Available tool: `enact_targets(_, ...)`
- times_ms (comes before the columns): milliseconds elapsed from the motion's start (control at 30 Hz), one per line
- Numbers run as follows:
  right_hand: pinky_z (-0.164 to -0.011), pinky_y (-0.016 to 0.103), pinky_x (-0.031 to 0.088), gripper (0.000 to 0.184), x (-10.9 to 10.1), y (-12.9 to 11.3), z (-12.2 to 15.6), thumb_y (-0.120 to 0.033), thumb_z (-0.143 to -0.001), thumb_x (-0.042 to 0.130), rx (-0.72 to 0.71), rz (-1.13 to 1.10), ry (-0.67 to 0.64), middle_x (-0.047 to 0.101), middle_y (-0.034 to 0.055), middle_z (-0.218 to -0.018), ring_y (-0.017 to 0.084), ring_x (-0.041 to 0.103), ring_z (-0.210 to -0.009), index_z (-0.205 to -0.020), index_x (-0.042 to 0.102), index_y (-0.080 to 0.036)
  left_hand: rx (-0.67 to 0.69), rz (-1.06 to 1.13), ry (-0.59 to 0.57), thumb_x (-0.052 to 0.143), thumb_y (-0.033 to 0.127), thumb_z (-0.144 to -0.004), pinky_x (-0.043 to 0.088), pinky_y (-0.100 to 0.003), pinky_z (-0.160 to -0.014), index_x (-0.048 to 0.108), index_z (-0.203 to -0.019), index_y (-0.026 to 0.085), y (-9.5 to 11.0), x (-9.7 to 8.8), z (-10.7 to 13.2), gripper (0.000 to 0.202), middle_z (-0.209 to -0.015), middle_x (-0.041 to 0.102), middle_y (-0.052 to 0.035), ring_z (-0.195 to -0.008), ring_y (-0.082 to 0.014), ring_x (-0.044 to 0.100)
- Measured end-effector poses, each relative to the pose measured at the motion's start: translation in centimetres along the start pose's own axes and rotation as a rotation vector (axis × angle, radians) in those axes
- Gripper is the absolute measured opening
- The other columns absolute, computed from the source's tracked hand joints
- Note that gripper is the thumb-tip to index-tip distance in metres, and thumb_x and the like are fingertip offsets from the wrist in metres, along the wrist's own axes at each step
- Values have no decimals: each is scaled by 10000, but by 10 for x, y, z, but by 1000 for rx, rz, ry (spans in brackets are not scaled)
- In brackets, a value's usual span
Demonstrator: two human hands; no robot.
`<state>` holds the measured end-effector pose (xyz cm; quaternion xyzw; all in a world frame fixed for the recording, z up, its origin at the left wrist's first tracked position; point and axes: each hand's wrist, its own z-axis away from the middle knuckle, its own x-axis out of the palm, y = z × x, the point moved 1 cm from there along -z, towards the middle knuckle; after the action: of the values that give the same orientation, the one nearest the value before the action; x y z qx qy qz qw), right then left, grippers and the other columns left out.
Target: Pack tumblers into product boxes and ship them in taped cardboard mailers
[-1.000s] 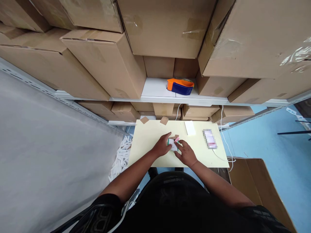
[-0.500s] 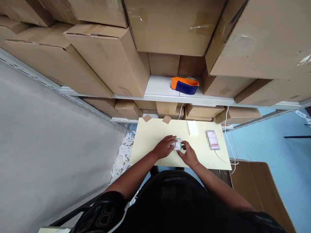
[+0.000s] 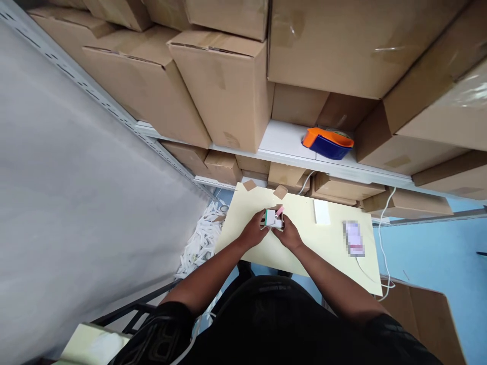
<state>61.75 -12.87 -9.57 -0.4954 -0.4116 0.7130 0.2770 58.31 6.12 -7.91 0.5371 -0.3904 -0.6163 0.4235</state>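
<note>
A small white box with a green edge [image 3: 270,217] is held between my two hands over the pale yellow table [image 3: 262,253]. My left hand [image 3: 254,230] is closed around its left side. My right hand [image 3: 289,232] grips the right side. The box's top looks partly open, and a pink piece [image 3: 280,210] sticks up at its right; I cannot make out what that piece is. Two small brown cardboard pieces lie at the table's back edge, one at the left [image 3: 249,185] and one further right [image 3: 280,191].
A white flat box [image 3: 321,212] and a blurred-out phone-like object [image 3: 353,238] with a cable lie on the table's right. Above, a shelf carries cardboard boxes [image 3: 224,86] and an orange and blue tape dispenser [image 3: 328,143]. White scraps [image 3: 200,243] cover the floor at left. An open carton [image 3: 426,314] stands lower right.
The view has turned left, so the scene shifts right. The small box has gone from lying closed under my fingers to being gripped at both sides, with its top opened and the pink piece showing.
</note>
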Motion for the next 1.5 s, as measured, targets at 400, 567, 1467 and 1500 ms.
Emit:
enact_targets(400, -829, 407, 592, 559, 76, -67, -123, -352, -763, 723, 42, 84, 29, 711, 76, -1158, 235, 710, -911, -1278, 548, -222, 43, 53, 43, 688, 171, -814, 581, -388, -954, 386, -1546, 230, -45, -117, -85, 794, -1449, 591, -128, -1203, -271, 652)
enact_targets(567, -857, 391, 577, 625, 80, -73, -124, -373, -762, 743, 127, 100, 9, 695, 65, -1236, 235, 706, -963, -1331, 515, -250, 31, 33, 46, 667, 125, -780, 558, -398, -997, 388, -1557, 237, -48, -121, -89, 833, -1417, 618, -116, -1231, -274, 636)
enact_targets(1467, -1028, 449, 341, 576, -236, -166, -109, -325, -921, 625, -361, 786, 617, 514, 220, -1420, 294, 429, -1230, -1415, 514, -50, -239, -44, 309, 639, 460, -784, 575, -401, -887, 664, -1079, 204, -10, -61, 99, 392, -1112, 727, -90, -995, -246, 713)
enact_targets(1500, -996, 448, 341, 532, -244, -173, -121, -330, -924, 625, -298, 820, 578, 529, 224, -1382, 279, 429, -1187, -1363, 557, -37, -233, -58, 301, 630, 455, -792, 575, -394, -881, 665, -1086, 206, -7, -60, 100, 387, -1119, 724, -88, -1005, -245, 710)
